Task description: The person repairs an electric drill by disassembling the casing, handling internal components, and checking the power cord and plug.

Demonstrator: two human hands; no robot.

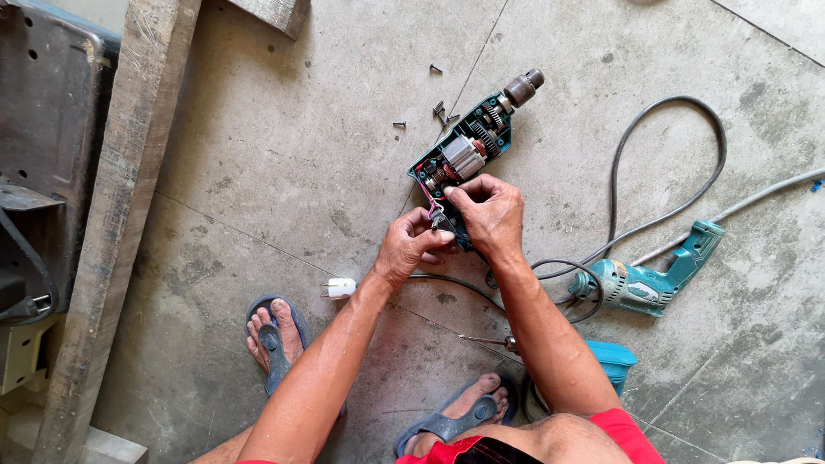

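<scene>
Teal opened drill (464, 150) on concrete: left hand (411, 247) and right hand (490, 210) pinching its switch wiring (436, 215) below the motor (464, 157); best kept gentle, steady.

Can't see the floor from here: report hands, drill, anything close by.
Left hand and right hand pinch the wiring at the handle end of the opened teal electric drill. Loose dark screws beside it. Grey cable alongside.

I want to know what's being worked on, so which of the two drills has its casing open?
The drill under both hands, with its motor and gears exposed. The other drill, lying to the right among the cables, is closed.
</scene>
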